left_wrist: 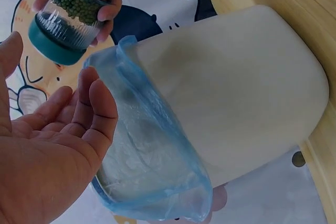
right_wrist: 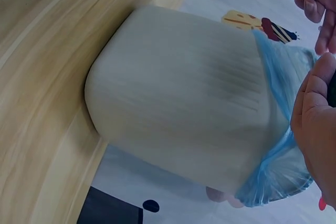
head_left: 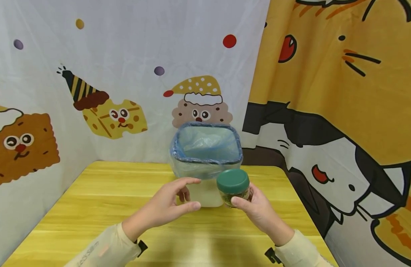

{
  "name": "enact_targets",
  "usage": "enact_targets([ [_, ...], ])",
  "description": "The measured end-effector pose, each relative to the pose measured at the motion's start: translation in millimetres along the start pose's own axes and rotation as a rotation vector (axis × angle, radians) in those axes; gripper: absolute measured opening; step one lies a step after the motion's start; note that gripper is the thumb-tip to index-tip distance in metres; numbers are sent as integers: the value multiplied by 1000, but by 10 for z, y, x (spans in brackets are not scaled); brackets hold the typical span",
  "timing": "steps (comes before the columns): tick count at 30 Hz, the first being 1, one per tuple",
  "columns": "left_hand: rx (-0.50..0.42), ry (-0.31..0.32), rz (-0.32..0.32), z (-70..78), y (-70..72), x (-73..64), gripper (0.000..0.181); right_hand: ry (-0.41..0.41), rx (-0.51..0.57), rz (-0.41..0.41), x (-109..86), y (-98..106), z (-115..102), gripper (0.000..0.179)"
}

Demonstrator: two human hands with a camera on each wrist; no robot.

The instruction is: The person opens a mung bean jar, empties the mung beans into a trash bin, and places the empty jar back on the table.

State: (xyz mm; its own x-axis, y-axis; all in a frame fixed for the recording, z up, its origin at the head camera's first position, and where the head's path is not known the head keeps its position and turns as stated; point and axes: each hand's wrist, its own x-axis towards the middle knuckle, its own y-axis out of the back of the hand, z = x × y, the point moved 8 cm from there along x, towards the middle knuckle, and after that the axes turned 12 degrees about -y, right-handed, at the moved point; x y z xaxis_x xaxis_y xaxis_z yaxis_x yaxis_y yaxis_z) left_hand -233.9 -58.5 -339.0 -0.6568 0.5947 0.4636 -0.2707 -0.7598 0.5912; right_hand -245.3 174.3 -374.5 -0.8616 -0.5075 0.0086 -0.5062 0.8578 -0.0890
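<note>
My right hand [head_left: 258,214] grasps a small see-through jar [head_left: 227,198], thumb on the near side of its lower body and fingers bent around the far side. The jar sits well inside my grip, tilted a little, with its green lid [head_left: 232,181] on, uppermost. Through the ribbed wall I see small round green grains [left_wrist: 79,6].

Just left of that grip, my left hand [head_left: 168,204] is empty, thumb and fingers spread apart and loosely bent, with a gap between its tips and the jar.

Right beyond both hands stands an upright pale bin [head_left: 208,193], a bluish see-through bag [head_left: 205,170] folded over its rim. From my head the jar covers part of the bin's front on the right, and my left fingers overlap its left edge; from my right wrist, my own hand hides nearly all of the jar.

Beneath my grip spreads a yellow wood-grain table [head_left: 118,185], its far edge behind the bin. Past it hangs a white cloth [head_left: 125,55] printed with a cheese [head_left: 115,120] and a brown biscuit [head_left: 35,144]; to the right of my grip, an orange cloth [head_left: 319,81] carries a large black-and-white cat [head_left: 329,163].
</note>
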Motion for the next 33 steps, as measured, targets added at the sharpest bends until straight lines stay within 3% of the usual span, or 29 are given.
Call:
enact_targets([
  [10,-56,-40,39,43,-80,84,66,-5,-26,-61,49,-107,120,49],
  [16,-59,-51,45,56,-131,120,71,-59,-36,-101,69,-170,229,48],
  [33,-85,-34,-123,-33,-371,84,78,-142,-10,-279,51,-367,497,65],
])
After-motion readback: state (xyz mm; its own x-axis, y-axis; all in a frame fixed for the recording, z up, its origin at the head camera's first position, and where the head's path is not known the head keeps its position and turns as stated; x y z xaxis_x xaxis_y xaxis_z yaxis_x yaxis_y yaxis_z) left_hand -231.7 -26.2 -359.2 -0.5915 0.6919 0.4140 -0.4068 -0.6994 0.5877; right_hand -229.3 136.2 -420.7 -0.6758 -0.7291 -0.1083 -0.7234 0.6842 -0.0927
